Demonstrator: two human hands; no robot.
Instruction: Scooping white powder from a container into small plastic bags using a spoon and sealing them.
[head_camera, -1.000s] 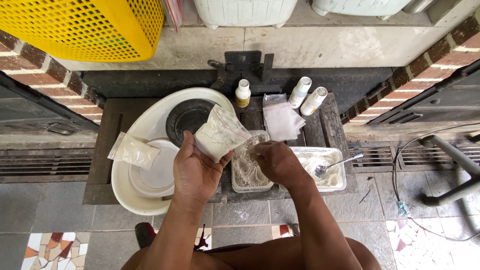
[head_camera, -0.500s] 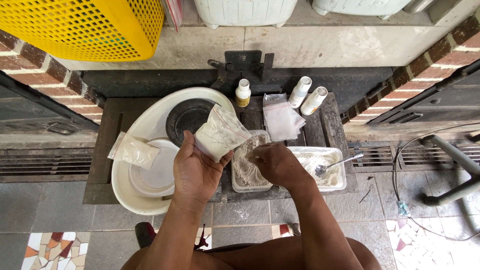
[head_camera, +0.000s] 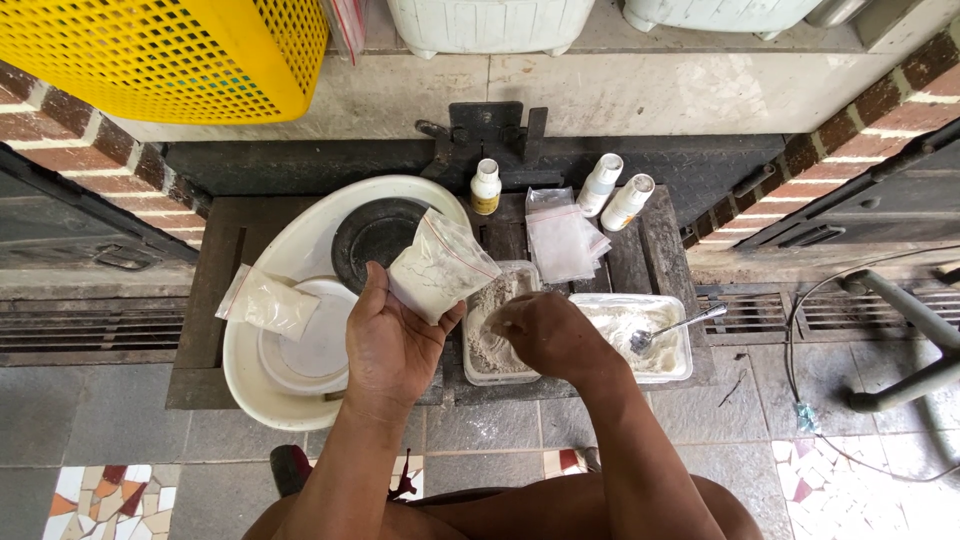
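While the left hand (head_camera: 392, 345) grips a small clear bag of white powder (head_camera: 440, 266) above the white basin (head_camera: 262, 385), the right hand (head_camera: 548, 335), fingers curled, dips into a powder-filled clear tub (head_camera: 487, 335). Beside it, a second tub (head_camera: 672, 358) holds a spoon (head_camera: 675, 327) on the dark desk (head_camera: 205, 330).

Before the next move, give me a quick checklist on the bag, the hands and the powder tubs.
1. Left hand grips the small powder bag: ok.
2. Bag mouth open for filling: cannot tell.
3. Right hand is in the near tub of powder: ok.
4. Spoon rests in the second tub, within reach: ok.
5. Spare bags lie behind the tubs: ok.
6. Filled bag sits on the white basin rim, apart from the hands: ok.
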